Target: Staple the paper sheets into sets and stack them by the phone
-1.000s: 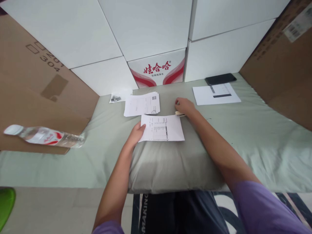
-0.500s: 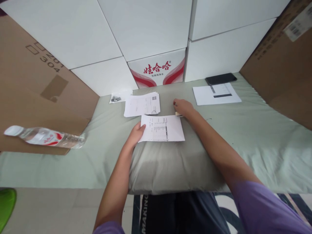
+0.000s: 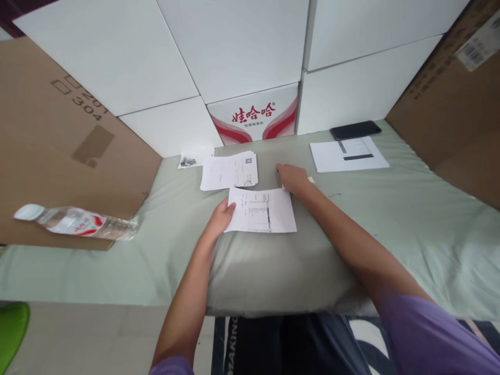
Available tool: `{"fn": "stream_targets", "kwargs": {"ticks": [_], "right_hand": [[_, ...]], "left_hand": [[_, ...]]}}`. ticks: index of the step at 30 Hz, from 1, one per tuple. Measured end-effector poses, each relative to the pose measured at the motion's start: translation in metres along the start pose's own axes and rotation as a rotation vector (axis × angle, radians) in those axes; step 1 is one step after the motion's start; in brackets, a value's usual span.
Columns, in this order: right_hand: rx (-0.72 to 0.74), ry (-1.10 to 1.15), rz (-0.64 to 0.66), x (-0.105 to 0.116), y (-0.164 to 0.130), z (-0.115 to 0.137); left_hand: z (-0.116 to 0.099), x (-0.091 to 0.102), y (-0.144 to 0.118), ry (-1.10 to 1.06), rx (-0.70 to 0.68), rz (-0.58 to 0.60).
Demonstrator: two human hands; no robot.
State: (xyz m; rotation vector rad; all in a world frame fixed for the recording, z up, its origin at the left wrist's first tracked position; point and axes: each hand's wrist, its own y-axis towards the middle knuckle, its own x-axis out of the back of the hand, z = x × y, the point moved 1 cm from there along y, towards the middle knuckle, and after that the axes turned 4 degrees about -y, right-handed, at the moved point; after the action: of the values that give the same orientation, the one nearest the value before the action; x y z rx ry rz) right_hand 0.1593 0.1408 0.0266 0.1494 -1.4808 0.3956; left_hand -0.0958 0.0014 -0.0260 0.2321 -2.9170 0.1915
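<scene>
My left hand (image 3: 222,214) grips the left edge of a printed paper sheet (image 3: 260,219), thumb on top. The sheet lies just above the green cloth surface, its print turned sideways. My right hand (image 3: 295,178) is closed at the sheet's upper right corner, fingers curled downward. Bits of a small cream-coloured object (image 3: 311,179) show beside that hand; most of it is hidden beneath the palm, so its kind is unclear. Just beyond the sheet lies a stack of printed papers (image 3: 226,172) with a QR code at its corner.
At the right lies another paper stack (image 3: 332,159) with a black phone (image 3: 355,130) behind it. A clear bag (image 3: 191,159) of small dark parts sits at the back. White cartons (image 3: 253,117) and brown boxes (image 3: 89,135) wall the surface. A water bottle (image 3: 82,223) lies left.
My right hand has shifted slightly over the cream-coloured object, whose pale end now shows on the hand's right side. The left hand keeps its hold on the sheet. The view has tilted slightly.
</scene>
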Motion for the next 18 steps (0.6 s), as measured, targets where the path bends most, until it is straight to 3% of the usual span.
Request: {"fn": "stream_targets", "kwargs": {"ticks": [18], "right_hand": [[-0.08, -0.05, -0.031, -0.002, 0.006, 0.014]], "left_hand": [[-0.004, 0.0, -0.002, -0.119, 0.055, -0.029]]}}
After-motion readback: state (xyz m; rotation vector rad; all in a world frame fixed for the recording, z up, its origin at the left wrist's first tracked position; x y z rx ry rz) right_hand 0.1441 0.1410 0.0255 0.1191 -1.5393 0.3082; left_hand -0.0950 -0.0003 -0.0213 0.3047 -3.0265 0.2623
